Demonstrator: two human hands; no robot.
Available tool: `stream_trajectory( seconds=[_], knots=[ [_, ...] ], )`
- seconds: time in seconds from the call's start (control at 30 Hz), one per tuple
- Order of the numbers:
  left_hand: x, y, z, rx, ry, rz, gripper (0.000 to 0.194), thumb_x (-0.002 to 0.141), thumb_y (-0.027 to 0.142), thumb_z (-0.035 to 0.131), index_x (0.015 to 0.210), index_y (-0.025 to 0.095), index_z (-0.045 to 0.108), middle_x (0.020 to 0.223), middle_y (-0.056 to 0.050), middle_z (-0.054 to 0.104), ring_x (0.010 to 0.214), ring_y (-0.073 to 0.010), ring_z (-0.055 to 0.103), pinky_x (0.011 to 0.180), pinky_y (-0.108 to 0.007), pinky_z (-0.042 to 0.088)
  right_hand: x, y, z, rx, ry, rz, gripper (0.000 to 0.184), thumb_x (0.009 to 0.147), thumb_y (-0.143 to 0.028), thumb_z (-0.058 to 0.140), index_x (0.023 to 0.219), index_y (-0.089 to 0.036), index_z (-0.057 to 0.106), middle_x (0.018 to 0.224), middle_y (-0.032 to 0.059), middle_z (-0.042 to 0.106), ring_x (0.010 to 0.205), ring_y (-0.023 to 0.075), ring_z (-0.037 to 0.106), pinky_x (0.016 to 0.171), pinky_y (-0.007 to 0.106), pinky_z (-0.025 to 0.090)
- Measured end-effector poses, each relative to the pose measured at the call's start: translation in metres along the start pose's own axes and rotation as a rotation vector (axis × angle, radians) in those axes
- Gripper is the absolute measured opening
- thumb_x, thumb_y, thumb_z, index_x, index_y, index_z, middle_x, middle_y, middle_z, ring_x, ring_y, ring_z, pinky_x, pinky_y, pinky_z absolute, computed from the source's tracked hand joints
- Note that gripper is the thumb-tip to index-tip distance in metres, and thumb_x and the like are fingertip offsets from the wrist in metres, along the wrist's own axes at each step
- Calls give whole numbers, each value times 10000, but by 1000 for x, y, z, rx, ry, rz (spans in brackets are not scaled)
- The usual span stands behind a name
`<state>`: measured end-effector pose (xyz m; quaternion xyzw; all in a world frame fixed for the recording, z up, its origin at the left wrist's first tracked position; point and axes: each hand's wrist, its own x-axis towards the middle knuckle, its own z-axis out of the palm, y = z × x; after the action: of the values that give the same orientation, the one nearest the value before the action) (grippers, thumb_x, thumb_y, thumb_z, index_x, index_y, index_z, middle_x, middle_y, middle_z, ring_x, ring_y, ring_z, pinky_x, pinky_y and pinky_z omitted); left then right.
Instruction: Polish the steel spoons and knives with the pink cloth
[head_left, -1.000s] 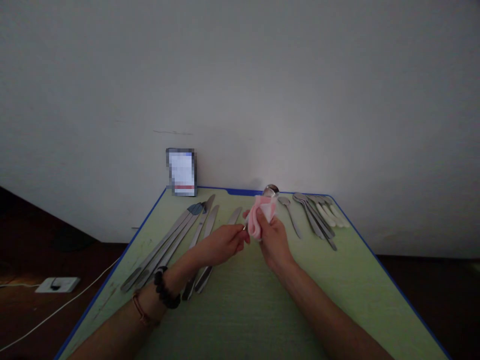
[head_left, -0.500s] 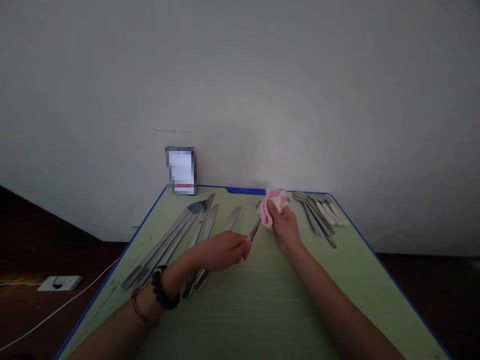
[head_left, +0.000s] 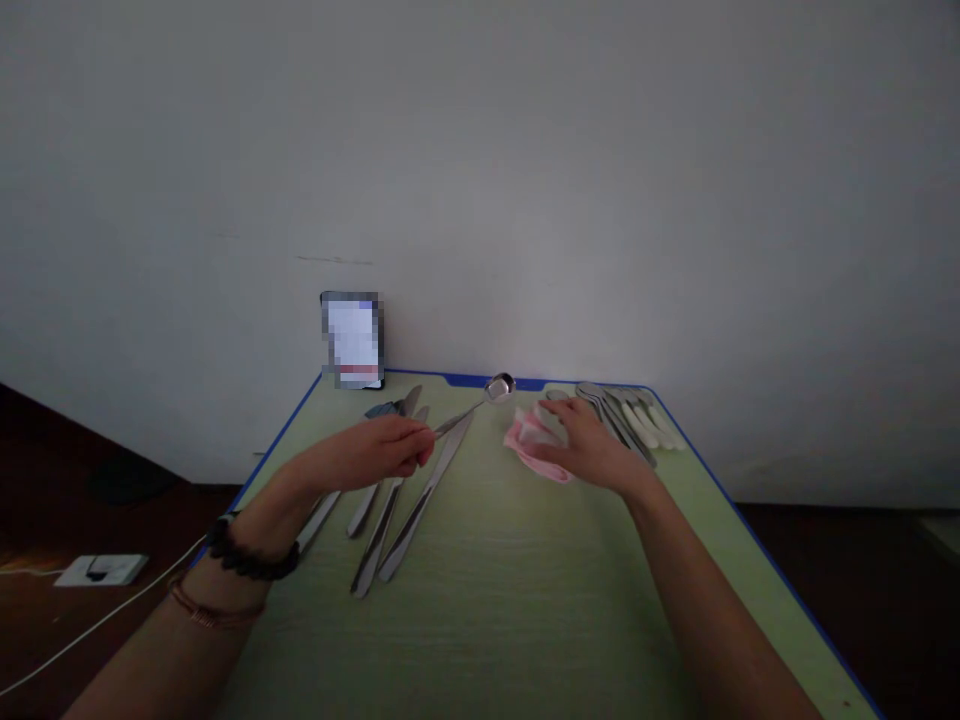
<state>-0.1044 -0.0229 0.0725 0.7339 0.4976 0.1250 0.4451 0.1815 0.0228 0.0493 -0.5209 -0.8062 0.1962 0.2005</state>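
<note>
A metal spoon [head_left: 499, 388] is gripped by its handle in my left hand [head_left: 382, 447], its bowl raised above the far middle of the table. My right hand [head_left: 589, 443] has thumb and fingers apart over a crumpled pink and white cloth [head_left: 541, 462] on the tabletop; whether a fingertip still touches the cloth is hard to tell. Under and beside my left hand lie several table knives [head_left: 424, 510], partly hidden by the hand and forearm. Just past my right hand is a group of metal spoons [head_left: 616, 415], their handles toward me.
Several white-handled utensils [head_left: 656, 420] lie at the far right of the green table [head_left: 510, 620], which has a blue edge. A phone with a blurred screen [head_left: 354, 340] leans on the wall at the back left. On the floor at left is a white power strip [head_left: 101, 570] with a cable.
My left hand has moved left and up with the spoon, whose bowl has come out of the cloth. My right hand has lowered the cloth onto the table and spread its fingers.
</note>
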Motion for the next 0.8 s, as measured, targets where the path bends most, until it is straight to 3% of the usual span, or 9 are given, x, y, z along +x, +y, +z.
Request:
stream_trajectory(
  seconds=[0.1, 0.17, 0.27, 0.33, 0.43, 0.53, 0.7, 0.8],
  knots=[
    [6, 3, 12, -60, -6, 52, 395, 909, 472, 301, 682, 194, 465, 595, 34, 418, 540, -102, 397, 497, -205, 338, 0, -29, 4, 256, -80, -7, 352, 842, -483, 445, 735, -185, 598, 692, 19, 552, 643, 143, 483, 624, 272, 372],
    [12, 8, 24, -98, -25, 82, 389, 915, 458, 301, 690, 189, 468, 594, 42, 419, 531, -92, 389, 491, -194, 329, 1, -43, 12, 511, -113, 12, 395, 857, -499, 395, 641, -194, 524, 558, -28, 454, 525, 112, 413, 530, 250, 330],
    [17, 15, 37, -86, -3, 97, 395, 926, 428, 289, 713, 179, 510, 591, 50, 424, 526, -85, 402, 498, -187, 325, 4, -48, 25, 833, -48, 114, 329, 813, -478, 465, 631, -205, 454, 504, -67, 381, 451, 85, 353, 461, 228, 279],
    [19, 17, 39, -28, 44, 100, 413, 931, 412, 275, 726, 175, 543, 585, 48, 441, 527, -90, 425, 506, -192, 329, 7, -41, 29, 892, 60, 187, 290, 783, -442, 503, 625, -207, 443, 492, -70, 396, 428, 78, 346, 438, 222, 261],
    [19, 15, 37, 147, 145, 89, 401, 936, 366, 276, 728, 177, 563, 608, 32, 511, 576, -109, 493, 557, -208, 361, 11, -21, 27, 808, 219, 240, 253, 764, -403, 510, 617, -206, 451, 508, -53, 471, 433, 86, 402, 432, 217, 293],
    [20, 9, 35, 399, 236, 7, 355, 929, 350, 312, 768, 178, 577, 714, -11, 610, 674, -145, 571, 618, -236, 399, 13, 0, 20, 651, 275, 234, 240, 771, -381, 486, 610, -206, 450, 541, -37, 527, 459, 101, 465, 453, 219, 351],
    [20, 1, 40, 697, 230, -230, 316, 908, 385, 374, 973, 158, 583, 1033, -116, 644, 899, -249, 633, 695, -314, 476, 12, 27, 4, 353, 287, 305, 198, 805, -318, 407, 692, -191, 509, 652, 15, 625, 471, 118, 535, 484, 236, 399],
    [20, 3, 44, 769, 188, -327, 382, 877, 432, 421, 1051, 128, 572, 1079, -161, 638, 965, -308, 629, 746, -390, 499, 11, 36, -8, 184, 204, 363, 214, 831, -266, 363, 763, -170, 542, 614, 29, 635, 434, 121, 529, 486, 238, 385]
  ],
)
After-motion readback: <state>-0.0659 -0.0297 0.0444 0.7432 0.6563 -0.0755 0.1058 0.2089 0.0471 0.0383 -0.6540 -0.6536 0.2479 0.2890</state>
